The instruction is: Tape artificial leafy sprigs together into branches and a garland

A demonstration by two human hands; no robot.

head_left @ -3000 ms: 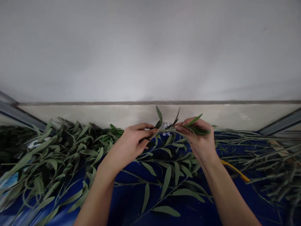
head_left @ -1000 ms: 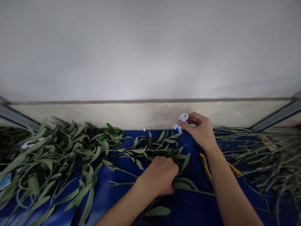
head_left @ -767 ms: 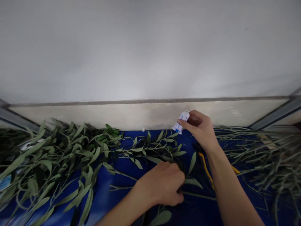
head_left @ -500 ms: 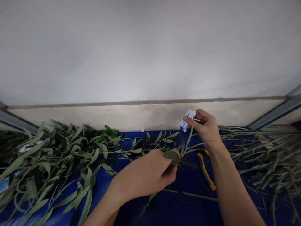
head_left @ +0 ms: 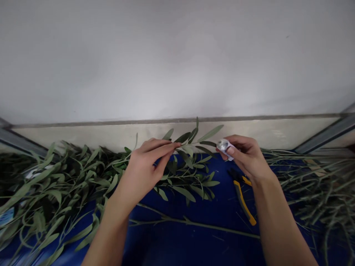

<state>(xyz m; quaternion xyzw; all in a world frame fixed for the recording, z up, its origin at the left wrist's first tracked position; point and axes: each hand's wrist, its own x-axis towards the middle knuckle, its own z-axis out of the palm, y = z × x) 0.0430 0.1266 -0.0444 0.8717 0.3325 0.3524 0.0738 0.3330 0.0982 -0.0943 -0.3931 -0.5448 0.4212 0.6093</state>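
Note:
Between the fingertips of my left hand (head_left: 148,162) is a leafy sprig (head_left: 191,142), its leaves fanning out to the right and up. My right hand (head_left: 245,155) grips a small white tube (head_left: 224,147), its silvery end turned toward the camera, close to the tips of the sprig's leaves. Under my left hand, another leafy branch (head_left: 184,184) lies on the blue surface (head_left: 177,247). Nearer the camera, a bare forked stem (head_left: 199,224) stretches to my right forearm.
Pliers with yellow and dark handles (head_left: 244,203) lie beside my right forearm. A heap of leafy branches (head_left: 74,181) covers the left side. Bare stems (head_left: 318,188) are piled at the right. A pale wall (head_left: 177,66) rises behind.
My left hand has moved left and up, and the sprig now points right, toward the tube. The tube has turned in my right hand. More of the forked stem shows.

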